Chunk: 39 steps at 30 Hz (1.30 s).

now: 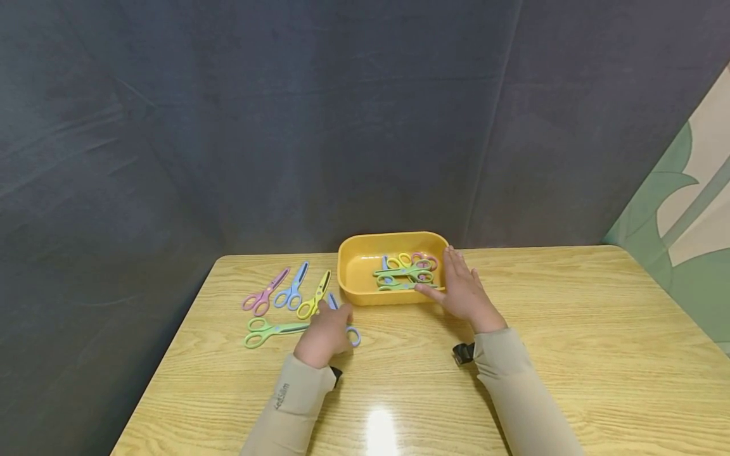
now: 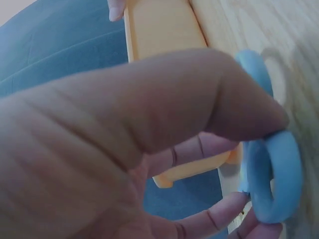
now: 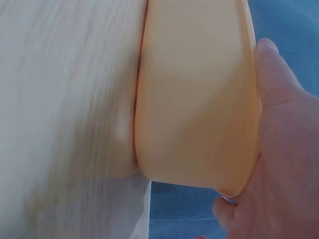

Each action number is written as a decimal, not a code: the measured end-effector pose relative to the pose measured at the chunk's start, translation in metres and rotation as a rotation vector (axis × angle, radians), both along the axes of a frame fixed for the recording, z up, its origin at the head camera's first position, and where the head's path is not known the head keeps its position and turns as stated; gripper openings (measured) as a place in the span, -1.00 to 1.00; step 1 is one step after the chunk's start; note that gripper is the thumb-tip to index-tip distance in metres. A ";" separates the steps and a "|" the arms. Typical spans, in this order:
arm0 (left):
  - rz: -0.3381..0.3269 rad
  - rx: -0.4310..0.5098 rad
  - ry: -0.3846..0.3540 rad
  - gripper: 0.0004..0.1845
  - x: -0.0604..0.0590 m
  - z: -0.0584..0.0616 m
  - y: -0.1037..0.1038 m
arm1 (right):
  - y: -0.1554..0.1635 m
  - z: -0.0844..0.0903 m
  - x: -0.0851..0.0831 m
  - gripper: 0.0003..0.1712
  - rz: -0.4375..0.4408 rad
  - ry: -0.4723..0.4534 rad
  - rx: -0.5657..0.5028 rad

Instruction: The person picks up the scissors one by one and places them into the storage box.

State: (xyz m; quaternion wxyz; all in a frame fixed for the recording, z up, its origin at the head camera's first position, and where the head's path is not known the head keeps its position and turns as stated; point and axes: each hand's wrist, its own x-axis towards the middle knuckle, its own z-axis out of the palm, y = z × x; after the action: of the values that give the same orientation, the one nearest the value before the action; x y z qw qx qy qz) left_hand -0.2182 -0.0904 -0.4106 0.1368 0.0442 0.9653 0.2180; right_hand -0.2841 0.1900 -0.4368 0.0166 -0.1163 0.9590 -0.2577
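My left hand (image 1: pixel 326 332) is over the table, left of the yellow bin (image 1: pixel 356 295). Its thumb and fingers pinch a pair of blue scissors (image 1: pixel 355 337) by the handle; the left wrist view shows the thumb on one blue loop (image 2: pixel 286 184). Part of these scissors is hidden beneath the hand. At the bin's right front corner rests my right hand (image 1: pixel 464 296), fingers straight along the right side and thumb lying over the front rim. Inside the bin, toward its right half, several scissors lie in a pile, with green scissors (image 1: pixel 403 271) on top.
Left of the bin lie pink scissors (image 1: pixel 264 296), another blue pair (image 1: pixel 292 289), yellow scissors (image 1: pixel 317 295) and green scissors (image 1: pixel 268 329), the last partly behind the left hand. A dark curtain (image 1: pixel 342 126) hangs behind the wooden table (image 1: pixel 570 316).
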 end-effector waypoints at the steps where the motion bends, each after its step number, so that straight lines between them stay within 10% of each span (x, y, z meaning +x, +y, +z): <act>1: 0.005 0.005 -0.008 -0.59 0.000 0.001 -0.001 | 0.000 0.000 0.000 0.34 -0.001 0.000 0.001; 17: -0.016 0.081 -0.050 -0.71 -0.012 0.003 -0.023 | 0.000 0.000 0.000 0.33 0.005 -0.004 -0.003; 39: 0.064 0.068 0.072 -0.72 -0.021 0.012 -0.045 | 0.001 -0.002 -0.003 0.32 0.006 0.008 -0.004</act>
State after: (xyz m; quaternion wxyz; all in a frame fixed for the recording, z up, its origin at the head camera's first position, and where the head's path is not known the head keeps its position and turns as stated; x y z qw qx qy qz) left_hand -0.2396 -0.1352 -0.3990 0.0934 0.0259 0.9626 0.2531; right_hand -0.2866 0.1908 -0.4386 0.0131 -0.1202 0.9582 -0.2594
